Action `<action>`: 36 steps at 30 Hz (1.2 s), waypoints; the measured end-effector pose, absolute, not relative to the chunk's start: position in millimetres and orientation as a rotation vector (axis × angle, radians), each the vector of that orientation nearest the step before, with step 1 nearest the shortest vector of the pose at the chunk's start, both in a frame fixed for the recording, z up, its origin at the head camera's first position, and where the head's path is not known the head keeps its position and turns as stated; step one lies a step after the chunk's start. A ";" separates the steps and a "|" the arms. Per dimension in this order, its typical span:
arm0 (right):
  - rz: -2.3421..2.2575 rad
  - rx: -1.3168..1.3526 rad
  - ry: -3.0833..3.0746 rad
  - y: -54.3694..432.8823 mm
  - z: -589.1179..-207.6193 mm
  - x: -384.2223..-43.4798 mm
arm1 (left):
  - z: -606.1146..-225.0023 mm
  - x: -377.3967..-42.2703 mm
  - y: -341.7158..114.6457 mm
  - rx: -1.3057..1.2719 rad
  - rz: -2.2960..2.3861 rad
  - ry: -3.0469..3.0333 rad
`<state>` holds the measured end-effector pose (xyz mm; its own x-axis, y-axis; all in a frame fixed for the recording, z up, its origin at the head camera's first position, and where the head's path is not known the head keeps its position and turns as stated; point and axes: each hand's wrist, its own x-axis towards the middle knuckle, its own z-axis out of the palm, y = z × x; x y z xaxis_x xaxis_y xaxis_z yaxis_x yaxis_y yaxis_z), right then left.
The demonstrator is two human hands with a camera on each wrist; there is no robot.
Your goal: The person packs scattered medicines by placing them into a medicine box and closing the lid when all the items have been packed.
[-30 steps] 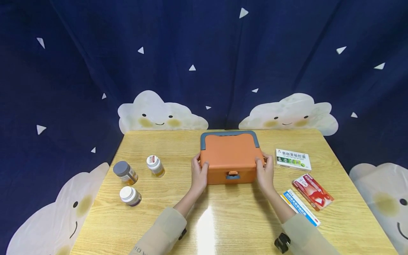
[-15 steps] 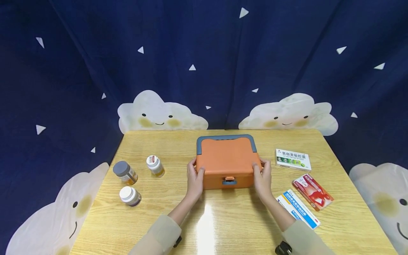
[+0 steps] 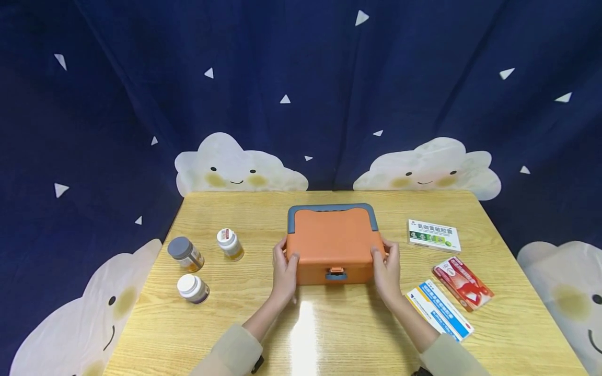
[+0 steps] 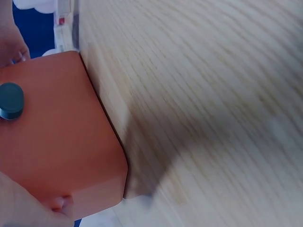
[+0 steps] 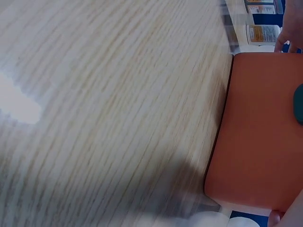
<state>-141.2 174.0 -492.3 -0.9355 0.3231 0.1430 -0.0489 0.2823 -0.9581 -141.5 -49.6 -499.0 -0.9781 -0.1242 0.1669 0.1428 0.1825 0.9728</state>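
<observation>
Left hand [image 3: 284,273] and right hand [image 3: 388,270] grip the box [image 3: 335,235], likely to place it; next, the latch [image 3: 336,274] probably needs freeing.

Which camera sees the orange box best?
The head view: it shows nearly all of the orange box, including lid and latch. Both wrist views show its front close up, but cut off at the picture's edge.
</observation>
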 end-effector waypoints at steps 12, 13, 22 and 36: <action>1.716 -0.275 -2.291 171.4 -489.9 -129.8 | -501.2 -133.6 -55.3 -0.065 -1.856 -2.238; 1.725 -0.275 -2.291 170.8 -487.8 -128.0 | -501.3 -132.7 -55.8 -0.062 -1.867 -2.238; 1.705 -0.284 -2.313 162.4 -464.5 -112.1 | -500.8 -126.2 -58.2 -0.054 -1.894 -2.242; 1.679 -0.137 -2.339 174.7 -486.6 -115.8 | -468.0 -115.5 -58.0 -0.073 -1.795 -2.323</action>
